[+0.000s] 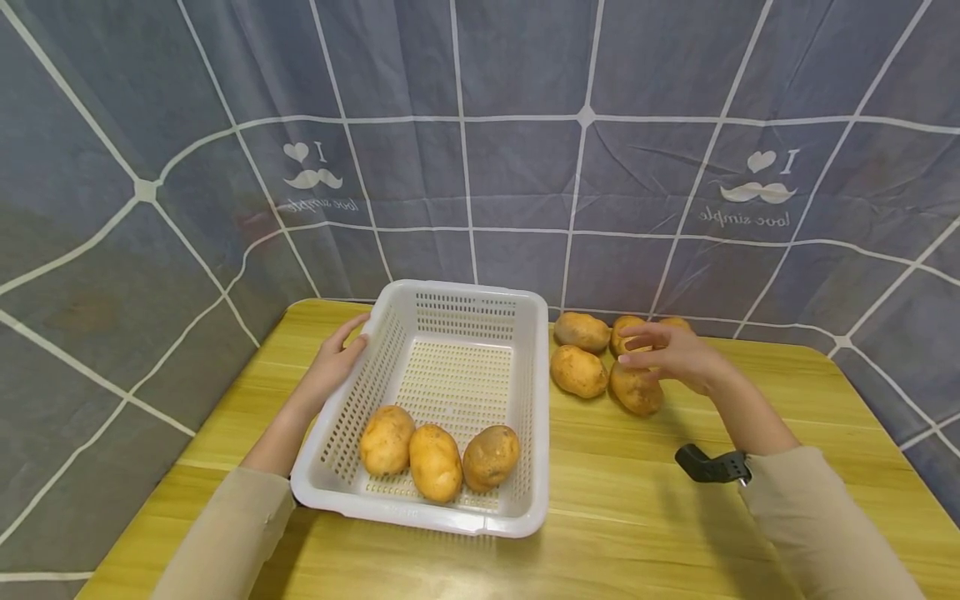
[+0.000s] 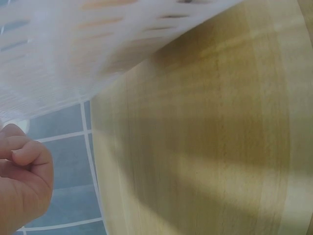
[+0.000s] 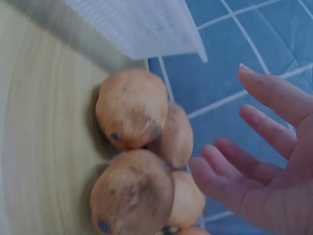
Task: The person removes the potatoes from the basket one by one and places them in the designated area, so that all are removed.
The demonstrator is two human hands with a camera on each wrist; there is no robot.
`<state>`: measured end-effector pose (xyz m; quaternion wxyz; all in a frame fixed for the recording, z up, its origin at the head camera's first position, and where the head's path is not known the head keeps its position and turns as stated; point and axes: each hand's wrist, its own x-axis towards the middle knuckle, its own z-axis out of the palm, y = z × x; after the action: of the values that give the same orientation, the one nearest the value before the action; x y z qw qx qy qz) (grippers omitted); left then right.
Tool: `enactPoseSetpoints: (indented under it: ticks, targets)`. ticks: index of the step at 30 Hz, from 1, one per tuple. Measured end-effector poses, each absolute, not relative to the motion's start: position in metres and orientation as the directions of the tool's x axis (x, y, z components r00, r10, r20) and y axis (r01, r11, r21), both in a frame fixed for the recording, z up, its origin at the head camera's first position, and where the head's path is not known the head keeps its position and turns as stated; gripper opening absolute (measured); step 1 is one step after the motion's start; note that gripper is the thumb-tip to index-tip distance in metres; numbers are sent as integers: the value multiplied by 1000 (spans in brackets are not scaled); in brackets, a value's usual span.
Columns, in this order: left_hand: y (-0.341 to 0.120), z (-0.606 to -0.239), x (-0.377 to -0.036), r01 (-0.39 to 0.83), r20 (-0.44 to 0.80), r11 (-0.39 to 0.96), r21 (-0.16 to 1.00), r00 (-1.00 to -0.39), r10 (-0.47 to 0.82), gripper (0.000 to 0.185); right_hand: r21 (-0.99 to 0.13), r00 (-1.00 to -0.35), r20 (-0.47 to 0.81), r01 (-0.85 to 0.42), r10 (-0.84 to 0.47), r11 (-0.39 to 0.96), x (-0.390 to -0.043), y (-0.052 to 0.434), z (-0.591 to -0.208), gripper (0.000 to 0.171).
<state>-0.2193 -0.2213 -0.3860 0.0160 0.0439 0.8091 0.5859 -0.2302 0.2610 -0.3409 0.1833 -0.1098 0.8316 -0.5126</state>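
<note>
A white plastic basket (image 1: pixel 546 400) with slotted walls stands on the table, and three potatoes (image 1: pixel 436 463) lie at its near end. At its left rim my left hand (image 1: pixel 339 360) holds on, its fingers curled in the left wrist view. My right hand (image 1: pixel 675 357) hovers over a group of several potatoes (image 1: pixel 579 372) to the right of the basket. Its fingers are spread and slightly bent, with nothing between them in the right wrist view. Part of the nearest potato (image 1: pixel 636 392) and those behind are hidden by this hand.
The wooden table (image 1: pixel 600 517) reaches back to a grey curtain (image 1: pixel 517 175) with white grid lines. A black strap (image 1: pixel 711 465) sticks out at my right wrist, above the tabletop.
</note>
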Motion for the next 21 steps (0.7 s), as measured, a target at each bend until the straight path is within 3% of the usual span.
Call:
enactPoseSetpoints:
  ticks: [6,21]
  targets:
    - [-222,-386,-221,29,3,308,951,-997,82,52,-918,-907,-143,-27,-395,395,-228,240,-330,63]
    - [-221,-385,-220,22,-3,306,952,-997,82,53,-946,-814,-92,-108,-574,305,-219,191,-322,56]
